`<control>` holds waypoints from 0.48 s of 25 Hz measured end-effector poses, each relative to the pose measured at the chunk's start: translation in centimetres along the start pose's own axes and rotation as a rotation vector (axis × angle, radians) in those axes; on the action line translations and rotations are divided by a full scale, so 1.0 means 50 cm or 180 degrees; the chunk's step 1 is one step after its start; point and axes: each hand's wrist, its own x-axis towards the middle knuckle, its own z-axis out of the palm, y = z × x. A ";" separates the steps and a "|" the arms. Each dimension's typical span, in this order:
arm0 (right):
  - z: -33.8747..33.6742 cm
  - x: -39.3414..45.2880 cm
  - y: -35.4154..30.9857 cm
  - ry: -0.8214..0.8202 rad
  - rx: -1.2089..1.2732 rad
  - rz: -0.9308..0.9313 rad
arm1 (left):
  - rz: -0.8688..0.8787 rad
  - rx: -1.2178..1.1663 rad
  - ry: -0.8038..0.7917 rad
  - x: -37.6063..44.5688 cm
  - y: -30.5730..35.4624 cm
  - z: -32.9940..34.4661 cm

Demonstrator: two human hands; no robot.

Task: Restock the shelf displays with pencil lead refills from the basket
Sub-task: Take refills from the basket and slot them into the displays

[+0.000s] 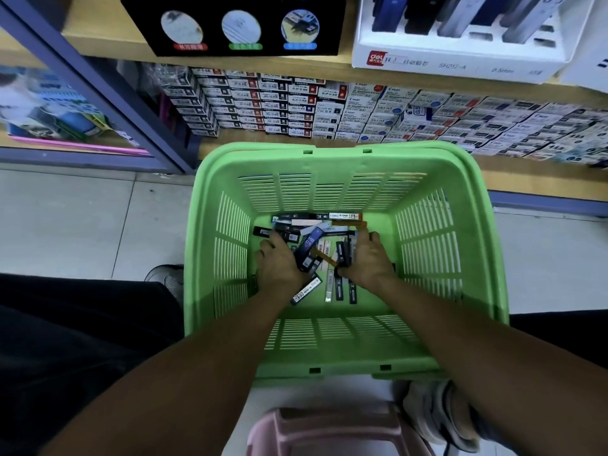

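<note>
A green plastic basket [437, 258] stands on the floor in front of the shelves. Several slim pencil lead refill cases [329, 218] lie scattered on its bottom, mostly black, some white or blue. Both my hands are down inside the basket among them. My left hand [279, 264] curls its fingers around a bunch of dark cases, one blue case [311, 241] sticking up beside it. My right hand [368, 261] closes on dark cases [343, 253] at the pile's right side. A white display tray [457, 54] with upright refill cases sits on the upper shelf.
The lower shelf [533, 179] is packed with rows of small refill boxes [296, 106]. A black display box [237, 28] stands on the upper shelf at left. A pink stool [316, 432] is at the bottom, with my shoes [441, 416] on the tiled floor.
</note>
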 end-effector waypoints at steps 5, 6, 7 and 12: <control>-0.004 0.006 -0.014 -0.0203 -0.0120 0.0579 | 0.0009 0.0131 -0.0147 -0.002 0.026 0.017; 0.004 0.005 -0.017 -0.0171 -0.0107 0.0583 | -0.0038 0.0146 -0.0189 -0.002 0.032 0.022; 0.010 0.004 -0.019 -0.0113 -0.0032 0.0614 | -0.0092 0.0104 -0.0216 -0.002 0.037 0.025; 0.009 0.020 0.000 0.0083 0.0556 0.1013 | -0.0181 -0.0402 -0.0147 0.011 0.031 0.028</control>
